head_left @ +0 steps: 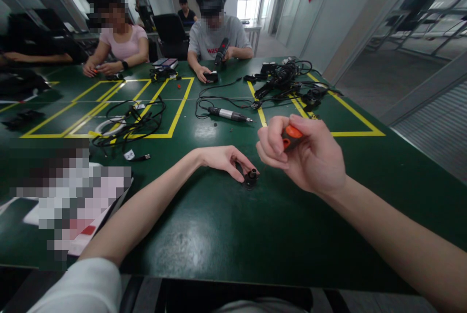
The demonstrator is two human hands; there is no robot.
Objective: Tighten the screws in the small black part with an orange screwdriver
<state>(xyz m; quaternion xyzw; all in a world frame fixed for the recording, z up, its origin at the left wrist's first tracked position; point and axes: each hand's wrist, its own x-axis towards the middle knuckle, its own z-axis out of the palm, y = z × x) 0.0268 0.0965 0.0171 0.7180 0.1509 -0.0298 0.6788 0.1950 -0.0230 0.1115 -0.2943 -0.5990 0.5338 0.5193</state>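
My left hand [228, 161] rests low over the green table, its thumb and fingers closed around a small black part [250, 178]. That part has a round base lying on the tabletop and a short upright stub. Raised above the table to its right, my right hand [306, 152] is wrapped round an orange and dark grey tool handle [293, 133]. The tool's working end is hidden, so I cannot tell its kind. Just beyond my hands lies a black and silver electric screwdriver [228, 114], its cord running back and its tip pointing right.
Tangled black cables [282, 79] are heaped at the back right, and another coil of cables [134, 120] lies at left. Near my left forearm are a USB plug [145, 157] and a partly blurred pink-white item [91, 206]. Yellow tape [182, 108] marks the green table. Co-workers sit opposite.
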